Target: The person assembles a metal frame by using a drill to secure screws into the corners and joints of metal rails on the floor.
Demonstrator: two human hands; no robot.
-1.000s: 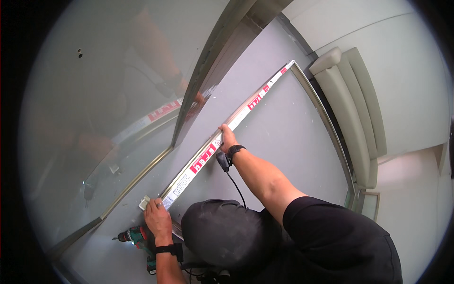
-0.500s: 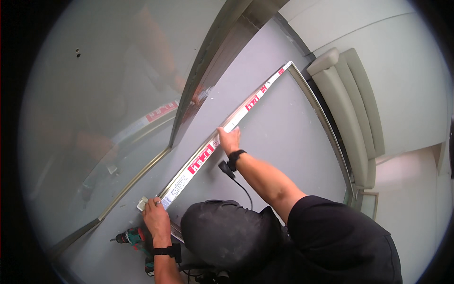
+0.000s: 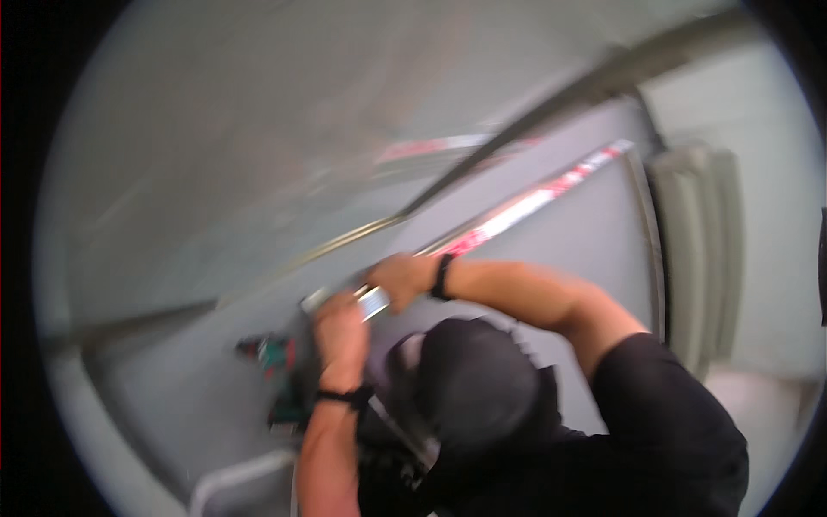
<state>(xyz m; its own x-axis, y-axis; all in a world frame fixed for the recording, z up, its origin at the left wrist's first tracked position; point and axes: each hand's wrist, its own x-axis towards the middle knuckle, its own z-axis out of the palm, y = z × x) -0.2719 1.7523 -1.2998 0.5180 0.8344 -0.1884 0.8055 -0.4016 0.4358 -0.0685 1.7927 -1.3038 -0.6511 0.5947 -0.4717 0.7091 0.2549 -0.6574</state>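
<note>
A long metal frame [image 3: 517,209] with red-and-white protective tape lies at a slant on the grey floor. My right hand [image 3: 401,280] is wrapped over its near part, close to the end. Just beside it, my left hand [image 3: 340,326] is closed at the end of the same bar, though motion smears its fingers. A small pale block [image 3: 314,300] sticks out past the left fingertips. To the left of my left hand a green and black cordless drill [image 3: 274,358] rests on the floor. Both wrists wear black bands.
A large glass panel with a metal edge [image 3: 353,234] stretches along the far left and mirrors the tape. At the right stands a beige cushioned seat [image 3: 702,258] beside the frame's far side [image 3: 650,224]. A pale-rimmed grey object [image 3: 245,474] lies at the lower left.
My right hand has slid down the bar, from its middle to near my left hand. The view has turned and blurred, so the frame appears lower and less steep.
</note>
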